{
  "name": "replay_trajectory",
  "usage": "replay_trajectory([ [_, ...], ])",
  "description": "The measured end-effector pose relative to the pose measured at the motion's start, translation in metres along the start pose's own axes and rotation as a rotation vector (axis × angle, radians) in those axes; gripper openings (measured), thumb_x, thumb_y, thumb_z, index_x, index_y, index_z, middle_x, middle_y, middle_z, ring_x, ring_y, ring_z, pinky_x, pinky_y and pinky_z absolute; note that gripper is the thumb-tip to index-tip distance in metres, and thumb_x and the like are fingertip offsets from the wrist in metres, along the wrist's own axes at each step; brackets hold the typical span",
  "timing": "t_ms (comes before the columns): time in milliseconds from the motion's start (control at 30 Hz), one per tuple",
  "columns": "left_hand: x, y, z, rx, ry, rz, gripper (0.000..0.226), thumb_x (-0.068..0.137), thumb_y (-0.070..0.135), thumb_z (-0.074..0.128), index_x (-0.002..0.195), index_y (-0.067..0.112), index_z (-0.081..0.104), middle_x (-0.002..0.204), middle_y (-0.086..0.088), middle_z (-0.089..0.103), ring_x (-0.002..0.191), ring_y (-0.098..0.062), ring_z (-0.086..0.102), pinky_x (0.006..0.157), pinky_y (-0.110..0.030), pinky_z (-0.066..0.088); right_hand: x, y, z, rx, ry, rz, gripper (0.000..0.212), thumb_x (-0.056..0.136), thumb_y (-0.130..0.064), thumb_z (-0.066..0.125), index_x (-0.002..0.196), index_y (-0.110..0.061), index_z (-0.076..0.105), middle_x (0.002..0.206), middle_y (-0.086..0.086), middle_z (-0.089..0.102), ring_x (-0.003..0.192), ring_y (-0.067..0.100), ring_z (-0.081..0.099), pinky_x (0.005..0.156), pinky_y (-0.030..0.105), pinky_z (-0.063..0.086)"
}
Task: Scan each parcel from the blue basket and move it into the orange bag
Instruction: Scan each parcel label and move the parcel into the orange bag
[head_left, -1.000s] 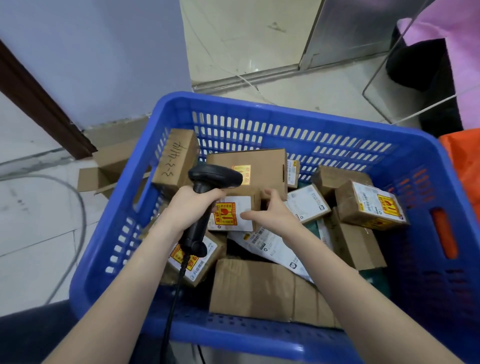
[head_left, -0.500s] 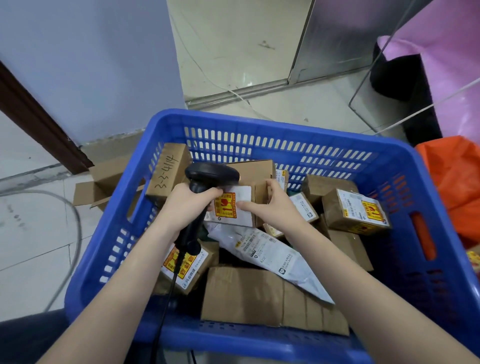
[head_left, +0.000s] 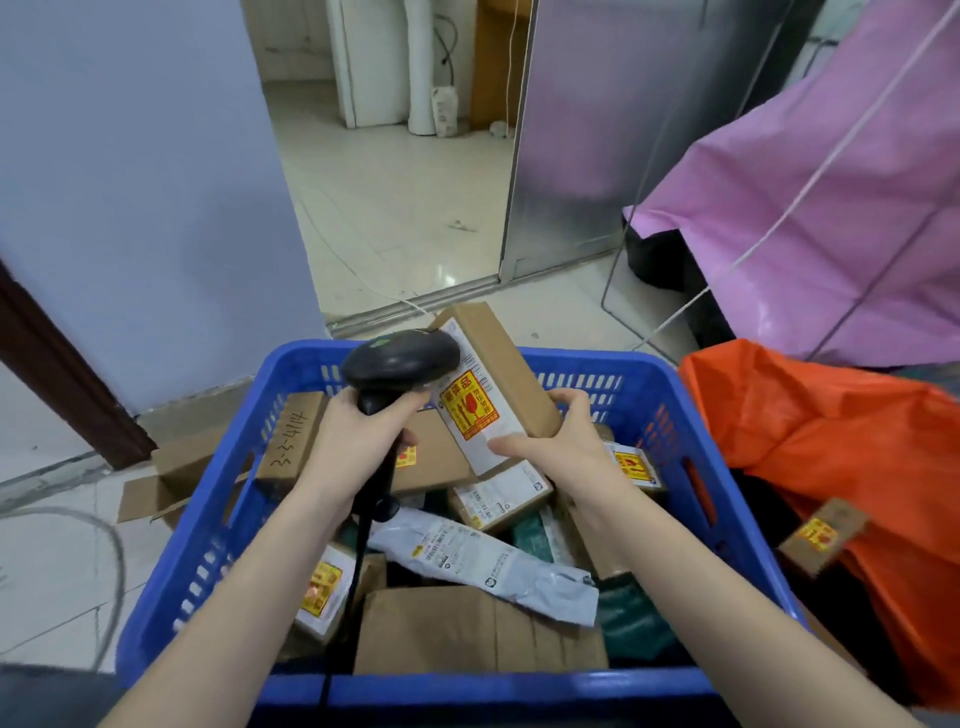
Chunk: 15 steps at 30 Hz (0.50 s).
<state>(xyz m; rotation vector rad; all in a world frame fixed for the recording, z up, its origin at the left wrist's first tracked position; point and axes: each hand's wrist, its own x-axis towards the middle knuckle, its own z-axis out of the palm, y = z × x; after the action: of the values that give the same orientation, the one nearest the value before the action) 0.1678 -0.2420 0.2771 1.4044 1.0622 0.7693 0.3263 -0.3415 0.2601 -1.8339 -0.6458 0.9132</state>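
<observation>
Right hand (head_left: 558, 447) fingers closed round lower end of cardboard parcel (head_left: 493, 384), raised above blue basket (head_left: 670, 400); left hand (head_left: 358, 441) grips barcode scanner (head_left: 400, 358). Looks stiff, light, fragile-stickered; hold edges.

The scene is lit evenly and fairly brightly by soft, diffuse light. A glare patch is seen on the tiled floor (head_left: 441, 270) toward twelve o'clock. Only faint shadows are cast inside the blue basket (head_left: 670, 395). Straight edges are bowed by wide-angle distortion at three and nine o'clock. Slight softness is noticed throughout.
</observation>
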Motion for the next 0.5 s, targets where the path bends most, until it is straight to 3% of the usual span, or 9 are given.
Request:
replay_trajectory([
  [167, -0.018, 0.024, 0.020, -0.075, -0.024, 0.020, 0.012, 0.084, 0.027, 0.070, 0.084, 0.024, 0.059, 0.066, -0.001, 0.065, 0.051, -0.002, 0.061, 0.049, -0.012, 0.048, -0.024, 0.001, -0.022, -0.045, -0.123, 0.013, 0.070, 0.072, -0.026, 0.082, 0.128, -0.028, 0.039, 0.122, -0.006, 0.058, 0.108, 0.012, 0.056, 0.089, 0.031, 0.048],
  [267, -0.027, 0.032, 0.028, -0.075, -0.099, 0.033, 0.010, 0.084, 0.025, 0.070, 0.084, 0.023, 0.061, 0.060, 0.000, 0.064, 0.054, -0.006, 0.062, 0.056, -0.018, 0.051, -0.030, 0.000, -0.028, -0.003, -0.100, -0.006, 0.078, 0.069, -0.032, 0.084, 0.132, -0.027, 0.038, 0.126, -0.006, 0.059, 0.113, 0.014, 0.056, 0.097, 0.037, 0.047],
  [367, -0.036, 0.032, 0.037, 0.012, -0.161, 0.072, 0.011, 0.083, 0.027, 0.072, 0.086, 0.019, 0.065, 0.057, 0.003, 0.064, 0.058, -0.009, 0.063, 0.061, -0.022, 0.051, -0.031, -0.004, -0.034, 0.057, 0.003, -0.051, 0.078, 0.068, -0.034, 0.084, 0.132, -0.026, 0.041, 0.126, -0.004, 0.060, 0.113, 0.017, 0.058, 0.098, 0.043, 0.048],
  [500, -0.044, 0.036, 0.043, 0.024, -0.180, 0.083, 0.015, 0.082, 0.029, 0.072, 0.092, 0.022, 0.065, 0.060, 0.005, 0.065, 0.058, -0.004, 0.063, 0.059, -0.018, 0.049, -0.037, -0.004, -0.043, 0.017, 0.094, -0.102, 0.072, 0.072, -0.033, 0.081, 0.132, -0.025, 0.042, 0.125, -0.005, 0.059, 0.111, 0.015, 0.058, 0.087, 0.033, 0.050],
])
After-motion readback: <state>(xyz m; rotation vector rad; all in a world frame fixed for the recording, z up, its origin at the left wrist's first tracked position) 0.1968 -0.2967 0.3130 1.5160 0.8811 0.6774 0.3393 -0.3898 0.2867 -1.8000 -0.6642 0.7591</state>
